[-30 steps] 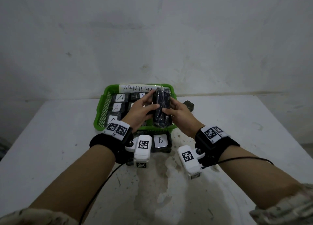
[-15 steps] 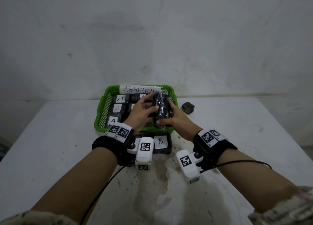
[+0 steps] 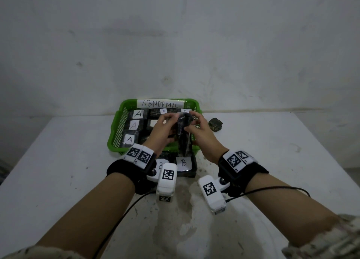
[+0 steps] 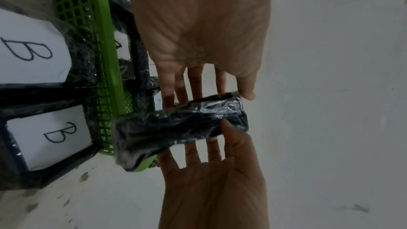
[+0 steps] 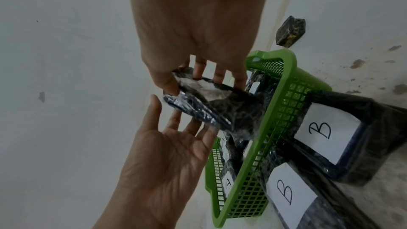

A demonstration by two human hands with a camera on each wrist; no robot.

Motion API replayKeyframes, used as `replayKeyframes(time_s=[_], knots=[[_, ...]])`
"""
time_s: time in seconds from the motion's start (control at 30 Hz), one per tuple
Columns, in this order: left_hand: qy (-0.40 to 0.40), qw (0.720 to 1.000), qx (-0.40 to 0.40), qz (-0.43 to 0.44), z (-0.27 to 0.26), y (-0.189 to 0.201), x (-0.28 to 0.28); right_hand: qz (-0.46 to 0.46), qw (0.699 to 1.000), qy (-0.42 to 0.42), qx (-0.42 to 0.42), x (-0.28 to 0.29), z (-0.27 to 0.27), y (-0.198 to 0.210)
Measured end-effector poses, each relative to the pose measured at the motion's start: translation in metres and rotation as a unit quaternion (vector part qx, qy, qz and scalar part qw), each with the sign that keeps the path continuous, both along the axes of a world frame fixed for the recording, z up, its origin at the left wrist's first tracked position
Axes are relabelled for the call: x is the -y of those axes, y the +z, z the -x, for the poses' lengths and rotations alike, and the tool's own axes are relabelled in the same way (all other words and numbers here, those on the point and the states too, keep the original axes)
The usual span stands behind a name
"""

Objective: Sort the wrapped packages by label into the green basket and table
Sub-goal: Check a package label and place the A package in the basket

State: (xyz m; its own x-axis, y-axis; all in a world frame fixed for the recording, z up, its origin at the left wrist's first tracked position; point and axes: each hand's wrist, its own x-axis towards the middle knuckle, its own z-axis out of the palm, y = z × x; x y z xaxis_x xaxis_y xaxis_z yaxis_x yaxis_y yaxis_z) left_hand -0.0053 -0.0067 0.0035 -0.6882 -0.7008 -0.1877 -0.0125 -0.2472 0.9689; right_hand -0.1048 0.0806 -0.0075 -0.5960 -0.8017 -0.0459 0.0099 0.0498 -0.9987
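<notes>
Item: black wrapped package (image 3: 183, 134), label face not readable, held on end over the green basket (image 3: 116, 130)'s near rim. Grip: left hand (image 3: 162, 130) and right hand (image 3: 200, 130) pinch it between thumb and fingers. Risk: slick film slipping; misreading the label sends it among the A packages (image 3: 129, 139) instead of the B packages (image 3: 183, 162) on the desk (image 3: 58, 161).

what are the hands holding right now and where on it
Both hands, left hand and right hand, pinch one black wrapped package at its upper end, above the green basket.
</notes>
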Motion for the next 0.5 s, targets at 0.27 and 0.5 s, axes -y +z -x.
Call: replayKeyframes(time_s=[0.27,0.5], knots=[[0.011,0.991,0.051,0.125,0.004,0.005,-0.002,0.031,0.998,-0.016,-0.055,-0.002,-0.005,0.01],[0.047,0.996,0.028,0.066,0.003,0.008,0.001,0.003,0.999,0.011,-0.033,-0.007,-0.008,0.008]])
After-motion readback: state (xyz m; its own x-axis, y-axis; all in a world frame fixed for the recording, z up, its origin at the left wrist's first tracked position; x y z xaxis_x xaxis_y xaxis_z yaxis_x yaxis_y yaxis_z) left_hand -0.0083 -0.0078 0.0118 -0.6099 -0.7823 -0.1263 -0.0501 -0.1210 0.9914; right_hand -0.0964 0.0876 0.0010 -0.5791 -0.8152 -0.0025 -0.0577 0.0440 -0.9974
